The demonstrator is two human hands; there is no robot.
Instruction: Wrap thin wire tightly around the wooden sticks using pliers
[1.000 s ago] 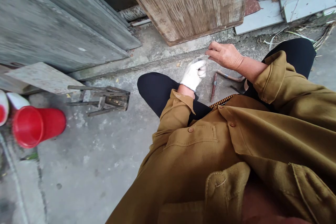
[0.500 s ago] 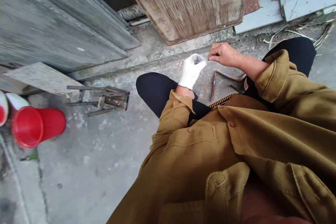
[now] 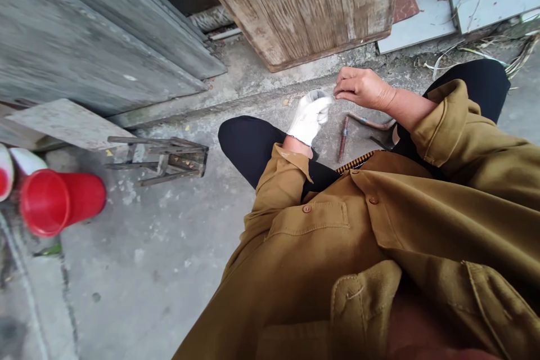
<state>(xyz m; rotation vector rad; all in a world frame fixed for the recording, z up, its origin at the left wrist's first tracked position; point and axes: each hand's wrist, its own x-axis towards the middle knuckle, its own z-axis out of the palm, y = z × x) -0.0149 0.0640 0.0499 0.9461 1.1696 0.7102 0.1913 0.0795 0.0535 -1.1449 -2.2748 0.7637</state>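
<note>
My left hand (image 3: 310, 116) wears a white knitted glove, its fingers curled closed; anything inside them is hidden. Bare and pinched closed, my right hand (image 3: 361, 88) is at the gloved fingertips of the left, the two almost touching. What lies in that pinch is too small to make out. Below both hands, on the concrete, is a rusty bent metal rod (image 3: 366, 121). Beside it lies a short reddish-brown handle-like piece (image 3: 343, 139) with a grey band round it.
A wooden board (image 3: 312, 5) stands ahead, with a grey wooden panel (image 3: 105, 28) to its left. White slabs (image 3: 422, 22) are stacked at the upper right. Leftward are a small wooden stool (image 3: 169, 160) on its side and a red bucket (image 3: 82, 197), also tipped over.
My left hand has turned slightly, and its gloved fingers now show more from the side. My right hand has barely shifted, still pinched near the glove's fingertips.
</note>
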